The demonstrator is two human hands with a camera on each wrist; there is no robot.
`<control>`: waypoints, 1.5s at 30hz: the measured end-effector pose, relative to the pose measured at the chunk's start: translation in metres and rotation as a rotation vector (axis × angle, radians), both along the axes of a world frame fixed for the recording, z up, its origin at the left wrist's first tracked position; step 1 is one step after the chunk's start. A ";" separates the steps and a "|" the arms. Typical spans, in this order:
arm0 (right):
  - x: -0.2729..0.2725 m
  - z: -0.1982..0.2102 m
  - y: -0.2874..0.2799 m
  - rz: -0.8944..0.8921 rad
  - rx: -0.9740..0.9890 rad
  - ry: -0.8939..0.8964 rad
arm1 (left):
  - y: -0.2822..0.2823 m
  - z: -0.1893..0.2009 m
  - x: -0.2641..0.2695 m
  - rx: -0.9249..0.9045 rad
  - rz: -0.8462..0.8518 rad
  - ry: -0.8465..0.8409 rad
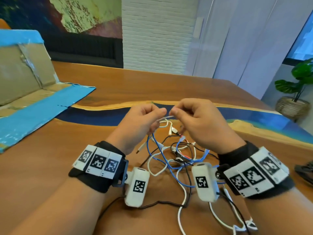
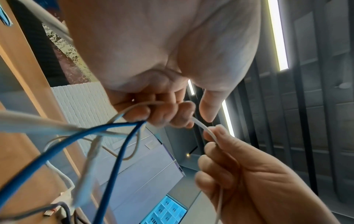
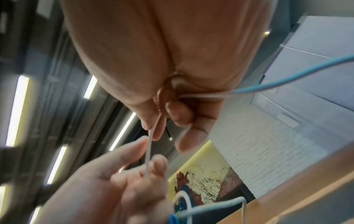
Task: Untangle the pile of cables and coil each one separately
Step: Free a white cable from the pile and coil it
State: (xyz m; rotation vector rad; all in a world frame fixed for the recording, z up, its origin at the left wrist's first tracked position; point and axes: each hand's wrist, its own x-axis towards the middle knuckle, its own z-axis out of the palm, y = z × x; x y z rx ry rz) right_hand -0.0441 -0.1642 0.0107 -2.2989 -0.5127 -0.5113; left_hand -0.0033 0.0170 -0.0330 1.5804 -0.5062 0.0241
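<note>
Both hands are raised above the wooden table [image 1: 67, 167], close together. My left hand [image 1: 159, 112] and right hand [image 1: 176, 113] each pinch a thin white cable [image 1: 166, 117], a short span of which runs between them. In the left wrist view the left hand's fingers [image 2: 166, 115] curl round the white cable [image 2: 201, 127], and a blue cable [image 2: 118, 151] hangs from them. The right wrist view shows the right hand's fingers [image 3: 178, 115] gripping the white cable [image 3: 148, 151], with a blue cable [image 3: 287, 78] passing by the palm. Below lies a tangle of blue, white and black cables [image 1: 177, 158].
An opened cardboard box with blue tape [image 1: 25, 73] lies on the table at the left. A dark object [image 1: 304, 172] sits at the right edge. A potted plant [image 1: 298, 92] stands beyond the table's right side. More cable trails toward the near edge [image 1: 237, 223].
</note>
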 end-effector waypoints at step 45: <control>-0.012 -0.040 -0.031 0.129 0.374 0.009 | -0.023 -0.002 -0.025 0.029 -0.264 0.207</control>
